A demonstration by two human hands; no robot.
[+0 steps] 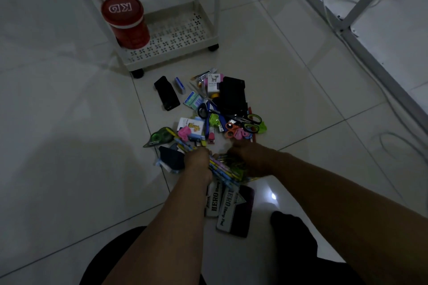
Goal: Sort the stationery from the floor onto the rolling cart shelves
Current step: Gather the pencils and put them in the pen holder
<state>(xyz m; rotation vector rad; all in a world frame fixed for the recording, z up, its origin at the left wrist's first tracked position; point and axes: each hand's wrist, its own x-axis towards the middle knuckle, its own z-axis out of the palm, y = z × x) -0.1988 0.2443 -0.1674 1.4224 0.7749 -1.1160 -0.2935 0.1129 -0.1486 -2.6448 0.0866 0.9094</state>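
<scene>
A bundle of slim patterned pencils [222, 170] is gripped by the left hand [196, 162] over the glossy tiled floor [69, 122]. The right hand [250, 157] rests on the stationery pile [222, 111]; its grip cannot be told. A cylindrical red canister [126, 22] stands in the perforated white cart [176, 37] bottom shelf.

Stationery pile [215, 120] observed on the tiled floor, just near of the rolling cart [171, 37]. Cart is white, with a perforated bottom shelf and black casters. Pile contents noted: scissors [249, 124] with green-and-black handles at right, smaller orange-handled scissors beside them, green correction tape [159, 137] at left edge. A bundle of patterned pencils [222, 169] lies at the near end, tilted diagonally, held between both hands. Two "HERO" stamp pads [228, 206] lie nearest.
</scene>
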